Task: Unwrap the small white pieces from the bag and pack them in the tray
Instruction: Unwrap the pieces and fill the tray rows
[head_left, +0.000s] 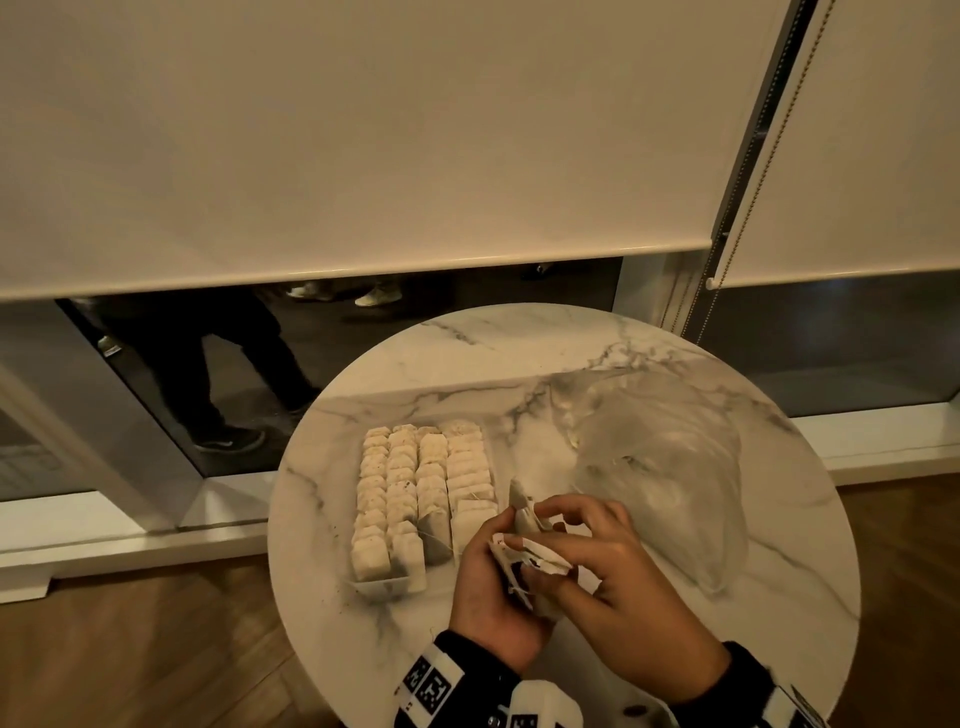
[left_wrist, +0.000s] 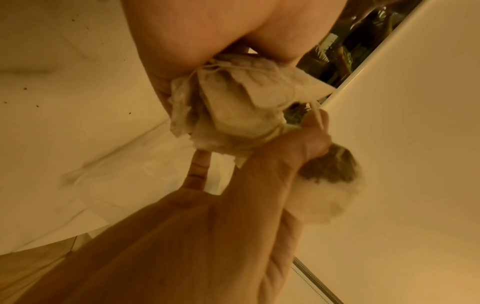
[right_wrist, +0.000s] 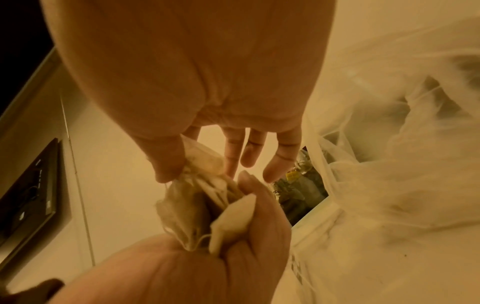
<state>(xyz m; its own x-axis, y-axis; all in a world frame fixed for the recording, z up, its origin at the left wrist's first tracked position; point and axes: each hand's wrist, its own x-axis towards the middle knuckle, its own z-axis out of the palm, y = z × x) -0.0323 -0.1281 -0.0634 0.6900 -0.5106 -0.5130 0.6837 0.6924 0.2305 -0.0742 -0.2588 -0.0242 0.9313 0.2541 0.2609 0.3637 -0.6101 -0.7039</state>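
Observation:
At the front of the round marble table (head_left: 467, 353), my left hand (head_left: 506, 535) grips a tea bag (head_left: 521, 506) standing half out of its torn white paper wrapper (head_left: 535, 558). My right hand (head_left: 550, 545) pinches the wrapper from the right, its other fingers spread. The left wrist view shows the crumpled wrapper (left_wrist: 233, 107) between both hands. In the right wrist view my right thumb and forefinger (right_wrist: 166, 164) pinch the paper above my left hand (right_wrist: 233, 205). Just to the left lies the white tray (head_left: 374, 587), packed with several rows of bare tea bags (head_left: 415, 488). The clear plastic bag (head_left: 660, 467) lies crumpled to the right.
The table's edge curves close around the tray and bag, with wooden floor (head_left: 130, 649) below. Behind it are a window with a lowered roller blind (head_left: 363, 130) and a bead chain (head_left: 753, 182). Dark crumbs dot the tabletop.

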